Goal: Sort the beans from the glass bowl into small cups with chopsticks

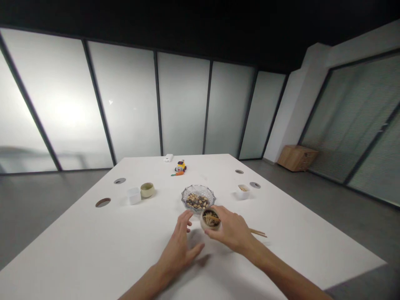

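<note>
My right hand (233, 229) grips a small round cup (203, 223), tilted so that its mouth faces me. Thin yellowish-brown strips or sticks show inside; I cannot make out exactly what they are. My left hand (179, 241) is open just left of the cup, fingers apart, touching nothing. Right behind the cup stands a clear faceted glass bowl (186, 202) holding a mix of dark and light pieces that look like nuts and seeds. A pair of wooden chopsticks (258, 232) lies on the white table (103, 250), partly hidden behind my right hand.
To the left stand a white plastic container (133, 196) and an olive-green cup (147, 190). A white tub (243, 191) with light contents sits at right. Farther back are a yellow toy car (180, 166), an orange carrot-shaped item (178, 173) and a white box (168, 158). Round holes pierce the tabletop.
</note>
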The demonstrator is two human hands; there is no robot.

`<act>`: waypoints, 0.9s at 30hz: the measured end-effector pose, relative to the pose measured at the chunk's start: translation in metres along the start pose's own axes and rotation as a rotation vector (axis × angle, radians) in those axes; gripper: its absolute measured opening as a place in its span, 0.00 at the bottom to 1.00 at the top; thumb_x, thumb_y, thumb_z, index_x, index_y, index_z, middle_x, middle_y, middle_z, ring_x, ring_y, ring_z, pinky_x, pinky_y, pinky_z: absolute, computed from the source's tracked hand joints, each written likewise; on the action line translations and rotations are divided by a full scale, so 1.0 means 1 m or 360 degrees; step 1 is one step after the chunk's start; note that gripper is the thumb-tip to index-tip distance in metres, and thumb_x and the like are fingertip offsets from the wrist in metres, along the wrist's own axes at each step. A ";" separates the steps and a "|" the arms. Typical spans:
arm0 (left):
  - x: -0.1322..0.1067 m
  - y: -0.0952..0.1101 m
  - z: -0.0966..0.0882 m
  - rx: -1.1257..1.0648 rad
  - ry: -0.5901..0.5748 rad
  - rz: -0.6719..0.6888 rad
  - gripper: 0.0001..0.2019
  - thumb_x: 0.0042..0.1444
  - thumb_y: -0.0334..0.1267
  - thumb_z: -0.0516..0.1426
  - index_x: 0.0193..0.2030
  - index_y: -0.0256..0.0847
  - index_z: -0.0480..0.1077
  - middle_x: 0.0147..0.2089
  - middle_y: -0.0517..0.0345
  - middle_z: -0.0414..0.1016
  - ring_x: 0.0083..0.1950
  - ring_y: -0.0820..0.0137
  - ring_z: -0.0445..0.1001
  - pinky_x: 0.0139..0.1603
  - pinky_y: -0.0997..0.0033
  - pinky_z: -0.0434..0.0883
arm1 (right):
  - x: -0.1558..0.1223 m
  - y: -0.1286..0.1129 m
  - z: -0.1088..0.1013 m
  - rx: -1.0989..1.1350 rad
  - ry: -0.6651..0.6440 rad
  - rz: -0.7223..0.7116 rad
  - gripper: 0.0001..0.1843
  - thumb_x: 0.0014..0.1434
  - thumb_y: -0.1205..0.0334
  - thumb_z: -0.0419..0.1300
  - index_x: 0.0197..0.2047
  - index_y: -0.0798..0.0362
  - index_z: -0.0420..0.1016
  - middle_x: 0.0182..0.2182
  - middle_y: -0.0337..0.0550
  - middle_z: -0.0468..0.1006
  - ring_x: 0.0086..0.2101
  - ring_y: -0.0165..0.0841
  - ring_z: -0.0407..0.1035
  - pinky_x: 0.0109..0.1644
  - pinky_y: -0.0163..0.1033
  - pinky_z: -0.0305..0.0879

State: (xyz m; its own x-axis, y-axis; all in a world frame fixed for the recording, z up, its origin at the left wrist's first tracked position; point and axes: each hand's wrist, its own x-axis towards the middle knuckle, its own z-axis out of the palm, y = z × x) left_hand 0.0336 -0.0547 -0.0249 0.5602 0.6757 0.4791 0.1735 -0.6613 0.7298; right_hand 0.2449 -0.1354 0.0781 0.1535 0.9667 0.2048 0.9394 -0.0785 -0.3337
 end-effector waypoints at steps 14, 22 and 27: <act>0.004 -0.006 -0.007 0.0121 -0.0019 -0.0092 0.30 0.65 0.35 0.58 0.72 0.49 0.59 0.72 0.43 0.61 0.52 0.63 0.78 0.59 0.50 0.81 | 0.083 0.115 -0.019 -0.0355 0.0004 0.0618 0.24 0.65 0.46 0.62 0.57 0.51 0.80 0.57 0.55 0.83 0.54 0.53 0.79 0.49 0.48 0.70; 0.008 -0.009 -0.011 0.0105 -0.0053 -0.0093 0.26 0.65 0.35 0.58 0.69 0.47 0.62 0.70 0.43 0.64 0.48 0.65 0.78 0.57 0.52 0.81 | 0.089 0.137 -0.018 -0.0380 -0.0049 0.0630 0.24 0.66 0.46 0.62 0.58 0.53 0.80 0.57 0.59 0.83 0.54 0.52 0.80 0.50 0.48 0.71; 0.010 -0.006 -0.013 0.0112 -0.0039 -0.0103 0.26 0.63 0.34 0.59 0.68 0.47 0.64 0.69 0.45 0.66 0.47 0.65 0.79 0.56 0.54 0.81 | 0.093 0.150 -0.014 -0.0362 -0.0038 0.0614 0.24 0.70 0.45 0.60 0.60 0.52 0.79 0.56 0.58 0.84 0.54 0.51 0.80 0.50 0.47 0.71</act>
State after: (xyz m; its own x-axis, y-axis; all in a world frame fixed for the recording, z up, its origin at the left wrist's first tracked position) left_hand 0.0272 -0.0397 -0.0186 0.5657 0.7099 0.4195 0.2658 -0.6386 0.7222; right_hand 0.4042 -0.0602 0.0602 0.5015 0.8612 0.0827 0.8586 -0.4836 -0.1703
